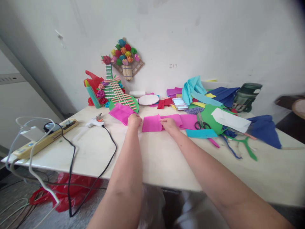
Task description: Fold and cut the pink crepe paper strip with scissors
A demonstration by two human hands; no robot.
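A magenta crepe paper sheet (152, 123) lies on the pale table (154, 159) in front of me. My left hand (134, 121) is curled closed at the sheet's left edge, next to a second pile of magenta paper (121, 113). My right hand (168, 123) pinches the sheet's right edge, where it meets more magenta paper (184, 121) stretching to the right.
Black-handled scissors (201, 124) lie just right of my right hand on green paper. Blue, cyan and white paper scraps cover the right side. A glue gun (95, 121), its black cord and a power strip (45, 136) sit at left. Paper-flower crafts (119, 92) stand at the back.
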